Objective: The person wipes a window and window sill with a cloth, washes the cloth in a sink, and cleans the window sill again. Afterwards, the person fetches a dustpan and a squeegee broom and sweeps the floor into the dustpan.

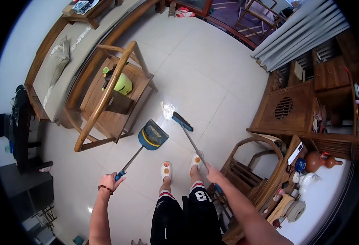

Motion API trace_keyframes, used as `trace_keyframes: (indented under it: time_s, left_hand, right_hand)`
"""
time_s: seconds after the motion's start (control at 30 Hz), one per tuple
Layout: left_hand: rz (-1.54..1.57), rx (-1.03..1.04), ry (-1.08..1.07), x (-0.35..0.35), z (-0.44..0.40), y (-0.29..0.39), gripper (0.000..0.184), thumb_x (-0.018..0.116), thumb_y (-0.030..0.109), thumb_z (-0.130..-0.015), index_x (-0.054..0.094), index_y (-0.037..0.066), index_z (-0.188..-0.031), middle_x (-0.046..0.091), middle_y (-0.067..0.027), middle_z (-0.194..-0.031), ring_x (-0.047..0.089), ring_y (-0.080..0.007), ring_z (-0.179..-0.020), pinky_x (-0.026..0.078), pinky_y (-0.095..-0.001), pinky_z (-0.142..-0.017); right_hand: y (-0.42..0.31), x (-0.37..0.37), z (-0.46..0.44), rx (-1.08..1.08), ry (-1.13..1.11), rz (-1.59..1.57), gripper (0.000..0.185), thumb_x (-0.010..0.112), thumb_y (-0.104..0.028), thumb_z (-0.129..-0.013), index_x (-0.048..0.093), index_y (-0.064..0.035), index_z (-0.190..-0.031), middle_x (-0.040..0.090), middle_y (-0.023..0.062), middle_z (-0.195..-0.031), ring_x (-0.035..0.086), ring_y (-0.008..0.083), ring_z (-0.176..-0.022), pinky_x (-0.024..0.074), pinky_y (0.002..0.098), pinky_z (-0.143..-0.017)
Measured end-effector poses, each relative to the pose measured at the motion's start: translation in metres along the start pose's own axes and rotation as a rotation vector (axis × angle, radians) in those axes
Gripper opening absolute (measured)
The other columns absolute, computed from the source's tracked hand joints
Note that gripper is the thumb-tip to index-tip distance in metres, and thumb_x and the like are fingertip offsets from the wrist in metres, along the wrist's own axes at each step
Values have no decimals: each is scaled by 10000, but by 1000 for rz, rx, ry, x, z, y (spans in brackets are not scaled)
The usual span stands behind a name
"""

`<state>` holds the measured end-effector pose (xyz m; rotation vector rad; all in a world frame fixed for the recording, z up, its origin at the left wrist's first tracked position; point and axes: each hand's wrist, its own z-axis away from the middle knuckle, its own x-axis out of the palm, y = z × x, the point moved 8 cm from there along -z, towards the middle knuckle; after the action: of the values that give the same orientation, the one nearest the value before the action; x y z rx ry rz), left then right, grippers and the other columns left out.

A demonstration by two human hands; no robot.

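Note:
My left hand [111, 182], with a beaded bracelet at the wrist, is closed around the blue-ended handle of a long-handled dustpan [152, 135]. The pan is blue with a yellow stripe and lies low over the tiles in front of my feet. In my right hand [214, 174] I grip the pole of a broom [182, 121]. Its blue head with dark bristles is on the floor to the right of the dustpan, apart from it. A bright light reflection shows on the tiles just beyond the broom head.
A wooden armchair [124, 94] stands ahead on the left, with a yellow-green spray bottle [123, 84] on its seat. Behind it runs a cushioned wooden bench [79, 41]. To the right are another wooden chair [244, 173], a cluttered desk [283, 179] and a wooden cabinet [283, 107].

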<state>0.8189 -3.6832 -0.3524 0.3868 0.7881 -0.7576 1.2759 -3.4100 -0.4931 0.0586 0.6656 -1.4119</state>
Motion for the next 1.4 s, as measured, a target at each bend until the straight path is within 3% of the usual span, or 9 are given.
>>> trace_keyframes:
  time_s: [0.1, 0.3, 0.47, 0.7, 0.9, 1.1, 1.17, 1.27, 1.4]
  left_hand:
    - [-36, 56, -29, -4, -6, -9, 606, 588, 671, -883, 656, 71, -835, 688, -185, -743, 680, -388, -757, 550, -481, -697]
    - [-72, 106, -36, -40, -38, -2, 601, 555, 673, -898, 685, 86, -885, 703, -174, -775, 688, -377, -788, 559, -478, -737]
    - [-110, 123, -93, -42, -46, -4, 596, 537, 665, -913, 708, 94, -918, 716, -157, -800, 696, -358, -803, 561, -468, -759]
    - [-130, 166, -83, -42, -50, 2, 569, 545, 643, -920, 704, 96, -937, 723, -154, -839, 701, -351, -841, 559, -463, -776]
    - [-172, 149, -80, -41, -57, 19, 442, 580, 555, -935, 706, 177, -1126, 738, -143, -930, 708, -338, -897, 566, -453, -798]
    - [-168, 147, -94, -39, -57, 22, 374, 605, 495, -933, 721, 183, -1104, 740, -136, -954, 704, -341, -891, 566, -449, -803]
    - [-161, 149, -85, -37, -58, 23, 369, 609, 489, -931, 724, 180, -1098, 740, -134, -951, 702, -344, -887, 565, -448, -802]
    - [-143, 158, -68, -32, -60, 18, 360, 615, 479, -928, 730, 176, -1085, 741, -131, -945, 700, -346, -885, 563, -448, -804]
    - [-144, 149, -67, -35, -59, 24, 353, 622, 472, -923, 730, 173, -1076, 741, -129, -941, 699, -342, -895, 559, -449, -814]
  right_hand:
    - [-36, -28, 14, 34, -14, -100, 597, 502, -102, -935, 367, -82, -1516, 687, 280, -996, 678, 448, -708, 573, 510, -687]
    - [-97, -3, -40, 20, 96, 179, 697, 558, -96, -886, 312, -86, -1537, 663, 298, -1109, 657, 435, -1057, 530, 520, -922]
    - [-81, 66, -35, 20, -22, 344, 682, 546, -127, -921, 283, -56, -1546, 666, 285, -1136, 672, 409, -1045, 530, 515, -921]
    - [-38, 42, 41, -88, 11, 224, 629, 528, -98, -902, 367, -84, -1510, 676, 296, -1031, 657, 460, -990, 516, 517, -913]
    - [51, 17, 30, 35, 368, -125, 609, 541, -115, -955, 352, -152, -1533, 682, 244, -823, 668, 339, -551, 570, 444, -502]
    - [101, 29, -20, 482, 276, -489, 595, 512, -82, -923, 385, -88, -1504, 635, 160, -707, 604, 264, -479, 558, 425, -446]
    - [175, 113, -85, 376, 223, -339, 590, 501, -57, -897, 411, -78, -1480, 654, 182, -754, 636, 287, -506, 555, 426, -447]
    - [77, 146, -33, 299, 220, -318, 649, 517, -60, -865, 374, -59, -1498, 673, 270, -926, 702, 334, -657, 571, 441, -540]
    - [-44, 186, 5, 53, 104, -251, 709, 553, -128, -877, 315, -72, -1543, 673, 283, -1092, 685, 382, -1002, 544, 450, -863]
